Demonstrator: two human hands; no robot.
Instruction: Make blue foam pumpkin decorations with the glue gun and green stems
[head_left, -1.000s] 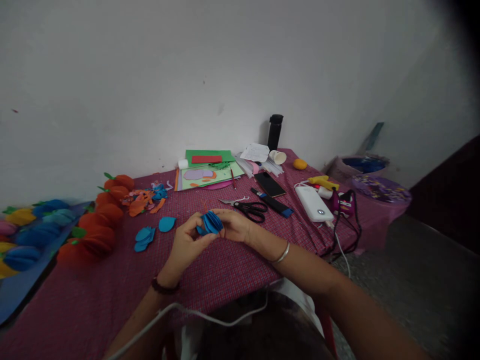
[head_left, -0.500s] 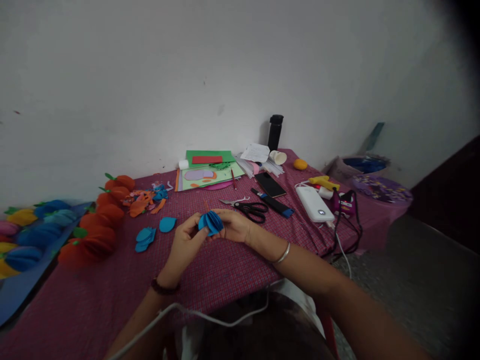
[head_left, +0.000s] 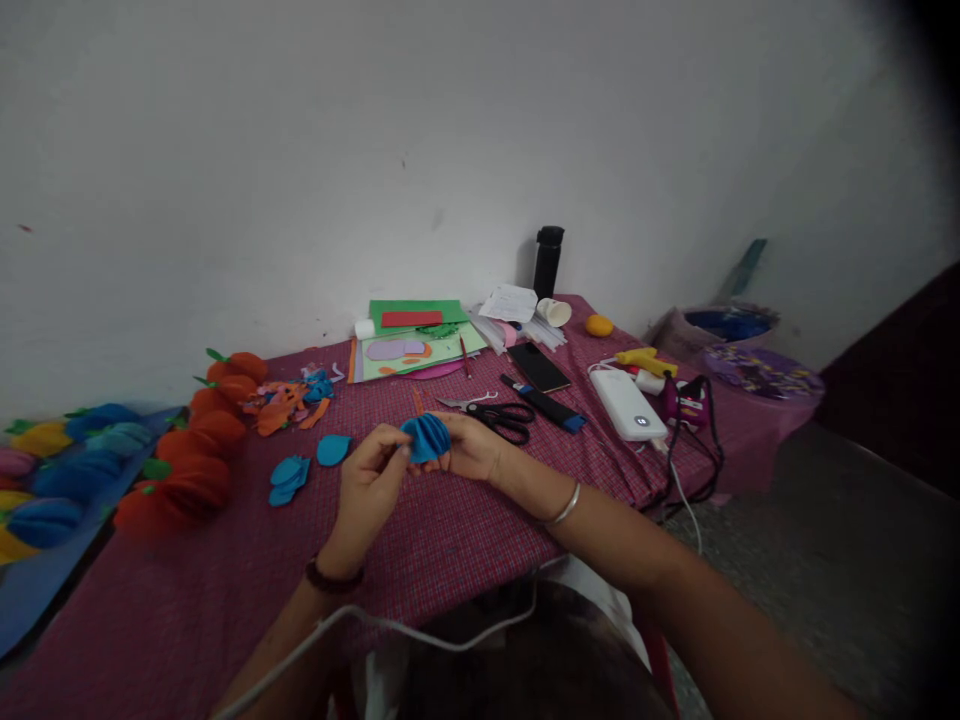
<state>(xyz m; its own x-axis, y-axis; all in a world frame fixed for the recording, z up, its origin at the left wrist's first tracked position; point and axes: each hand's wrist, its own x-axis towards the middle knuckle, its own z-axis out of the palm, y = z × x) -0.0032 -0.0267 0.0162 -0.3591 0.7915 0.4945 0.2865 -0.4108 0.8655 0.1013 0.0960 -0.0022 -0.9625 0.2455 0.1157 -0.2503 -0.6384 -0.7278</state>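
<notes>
Blue paper fan (head_left: 425,437) held above desk (head_left: 450,545)
Left hand (head_left: 370,482) and right hand (head_left: 471,450): grip clamped on it; folds likely need aligning.

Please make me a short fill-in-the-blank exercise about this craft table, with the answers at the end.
The left hand and the right hand hold a fanned paper piece whose colour is ____.
The scissors lying on the tablecloth have ____ handles.
The power bank right of them is ____.
Missing words: blue, black, white.
</notes>
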